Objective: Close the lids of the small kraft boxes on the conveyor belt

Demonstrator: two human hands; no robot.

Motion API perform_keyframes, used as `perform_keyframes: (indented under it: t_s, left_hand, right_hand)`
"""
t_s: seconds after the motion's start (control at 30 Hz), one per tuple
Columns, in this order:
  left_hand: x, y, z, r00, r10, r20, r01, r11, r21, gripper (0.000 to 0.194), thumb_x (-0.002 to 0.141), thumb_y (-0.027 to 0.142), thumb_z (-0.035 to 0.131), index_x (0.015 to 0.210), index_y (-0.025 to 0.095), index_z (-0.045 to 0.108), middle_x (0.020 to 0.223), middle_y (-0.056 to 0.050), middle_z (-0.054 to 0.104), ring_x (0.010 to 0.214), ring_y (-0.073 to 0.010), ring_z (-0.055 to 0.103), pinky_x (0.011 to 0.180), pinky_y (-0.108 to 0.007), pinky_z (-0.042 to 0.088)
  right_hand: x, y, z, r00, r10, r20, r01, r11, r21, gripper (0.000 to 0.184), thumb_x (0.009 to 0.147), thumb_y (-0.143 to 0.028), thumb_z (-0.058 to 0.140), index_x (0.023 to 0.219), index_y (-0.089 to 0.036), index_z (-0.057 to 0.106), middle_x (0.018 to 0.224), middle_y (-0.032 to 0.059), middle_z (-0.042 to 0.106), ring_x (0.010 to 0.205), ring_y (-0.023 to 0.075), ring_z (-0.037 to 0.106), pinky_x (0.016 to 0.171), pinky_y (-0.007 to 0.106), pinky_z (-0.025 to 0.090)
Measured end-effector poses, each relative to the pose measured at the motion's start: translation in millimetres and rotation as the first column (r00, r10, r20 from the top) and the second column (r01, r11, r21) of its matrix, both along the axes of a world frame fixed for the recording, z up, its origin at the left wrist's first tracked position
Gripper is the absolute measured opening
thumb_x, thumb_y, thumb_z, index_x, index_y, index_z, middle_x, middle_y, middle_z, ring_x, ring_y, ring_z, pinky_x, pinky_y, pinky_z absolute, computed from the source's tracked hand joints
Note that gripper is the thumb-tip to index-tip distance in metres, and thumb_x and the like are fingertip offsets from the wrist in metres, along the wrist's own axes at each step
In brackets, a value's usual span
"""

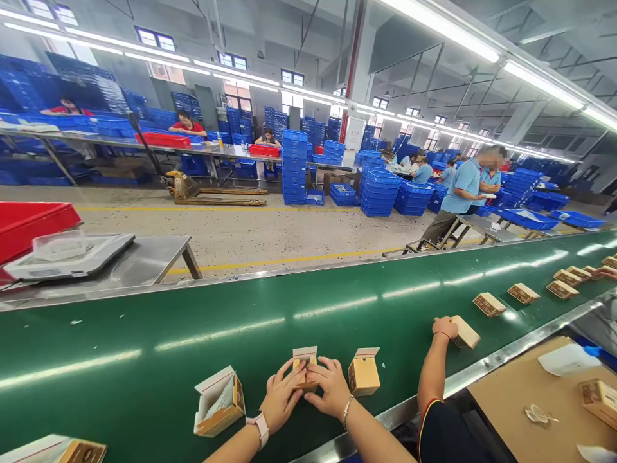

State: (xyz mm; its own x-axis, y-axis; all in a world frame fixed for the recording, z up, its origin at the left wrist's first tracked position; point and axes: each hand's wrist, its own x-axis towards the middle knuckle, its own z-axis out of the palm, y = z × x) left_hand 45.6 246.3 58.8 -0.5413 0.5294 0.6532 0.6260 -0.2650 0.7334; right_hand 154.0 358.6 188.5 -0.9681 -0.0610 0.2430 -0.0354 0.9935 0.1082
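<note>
The person's left hand point(284, 395) and right hand point(328, 387) are working close together, pressing in from both sides on a small kraft carton point(305, 379) whose white-lined flap is standing up between the fingers. That carton is sitting on a green conveyor belt point(144, 337), and no print on it can be made out. Just right of the right hand, a second kraft carton point(364, 375) is standing upright with its flap raised, while just left of the left hand, a third carton point(219, 402) is lying tilted open, showing white paper inside and a red line along its flap. A white smartwatch point(258, 427) is circling the left wrist and a thin silver bracelet point(348, 410) the right. Across the belt, a co-worker's hand point(444, 326) is resting on a pale carton point(465, 332). Farther along, a row of cartons point(523, 293) is lying with dark printed labels facing up, but their wording is too small to read. A white sign point(355, 132) is hanging on a distant pillar, its red lettering also unreadable, and stacks of blue crates point(294, 164) are rising beyond the belt.
</note>
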Motion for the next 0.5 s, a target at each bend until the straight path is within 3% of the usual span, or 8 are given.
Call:
perform_keyframes:
  t_s: [0.1, 0.2, 0.23, 0.3, 0.37, 0.43, 0.5]
  left_hand:
    - [-0.5, 4.7, 11.8, 0.988, -0.082, 0.13, 0.073, 0.994, 0.078, 0.032, 0.083, 0.035, 0.048, 0.105, 0.036, 0.071, 0.122, -0.002, 0.061, 0.129, -0.0342, 0.037, 0.1, -0.058, 0.026]
    - [-0.5, 17.3, 19.2, 0.962, -0.108, 0.252, 0.074, 0.987, 0.141, 0.028, 0.076, 0.043, 0.054, 0.084, 0.024, 0.073, 0.106, -0.01, 0.066, 0.124, -0.0372, 0.041, 0.102, -0.059, 0.025]
    - [0.2, 22.9, 20.3, 0.943, -0.114, 0.312, 0.064, 0.984, 0.167, 0.032, 0.073, 0.045, 0.055, 0.085, 0.02, 0.071, 0.104, -0.013, 0.065, 0.121, -0.0368, 0.044, 0.102, -0.058, 0.026]
    - [2.6, 34.5, 21.8, 0.88, -0.145, 0.452, 0.045, 0.974, 0.223, 0.045, 0.069, 0.047, 0.056, 0.099, 0.013, 0.064, 0.112, -0.017, 0.061, 0.116, -0.0325, 0.05, 0.102, -0.051, 0.034]
    - [4.6, 44.2, 24.3, 0.789, -0.197, 0.582, 0.048, 0.964, 0.261, 0.059, 0.068, 0.046, 0.057, 0.114, 0.01, 0.051, 0.126, -0.02, 0.052, 0.111, -0.0267, 0.056, 0.097, -0.042, 0.043]
    - [4.8, 50.5, 29.5, 0.696, -0.258, 0.671, 0.095, 0.958, 0.27, 0.056, 0.068, 0.041, 0.059, 0.112, 0.009, 0.048, 0.128, -0.021, 0.049, 0.109, -0.0238, 0.058, 0.093, -0.034, 0.047]
    - [2.7, 53.9, 37.7, 0.619, -0.305, 0.724, 0.166, 0.951, 0.259, 0.043, 0.069, 0.032, 0.061, 0.104, 0.009, 0.05, 0.119, -0.019, 0.056, 0.108, -0.0229, 0.059, 0.091, -0.031, 0.047]
  right_hand:
    - [-7.7, -4.4, -2.6, 0.995, -0.079, -0.065, 0.066, 0.981, -0.18, 0.028, 0.078, -0.045, 0.059, 0.095, -0.026, 0.072, 0.103, 0.0035, 0.066, 0.114, 0.0248, 0.052, 0.103, 0.047, 0.033]
    - [-15.2, -0.7, -14.1, 0.955, -0.217, -0.203, 0.131, 0.921, -0.366, 0.035, 0.083, -0.043, 0.048, 0.067, -0.014, 0.062, 0.078, 0.0069, 0.062, 0.087, 0.0162, 0.058, 0.093, 0.035, 0.044]
    - [-17.0, 1.7, -19.7, 0.927, -0.28, -0.251, 0.166, 0.903, -0.396, 0.034, 0.083, -0.041, 0.047, 0.069, -0.013, 0.059, 0.081, 0.0086, 0.06, 0.083, 0.0152, 0.057, 0.086, 0.032, 0.047]
    - [-20.2, 7.3, -32.0, 0.835, -0.407, -0.369, 0.213, 0.859, -0.466, 0.029, 0.078, -0.035, 0.049, 0.092, -0.011, 0.058, 0.103, 0.0141, 0.056, 0.09, 0.016, 0.056, 0.078, 0.028, 0.05]
    - [-23.6, 12.9, -42.9, 0.725, -0.506, -0.468, 0.219, 0.813, -0.539, 0.042, 0.071, -0.025, 0.051, 0.11, -0.01, 0.051, 0.121, 0.0169, 0.048, 0.1, 0.0169, 0.055, 0.084, 0.028, 0.05]
    - [-27.3, 18.3, -49.2, 0.639, -0.567, -0.52, 0.224, 0.783, -0.58, 0.047, 0.066, -0.019, 0.052, 0.112, -0.012, 0.05, 0.123, 0.0157, 0.046, 0.108, 0.0185, 0.053, 0.095, 0.03, 0.047]
    - [-29.3, 22.4, -48.9, 0.606, -0.598, -0.524, 0.252, 0.77, -0.586, 0.043, 0.065, -0.019, 0.054, 0.107, -0.013, 0.051, 0.115, 0.0146, 0.049, 0.107, 0.0203, 0.054, 0.096, 0.032, 0.046]
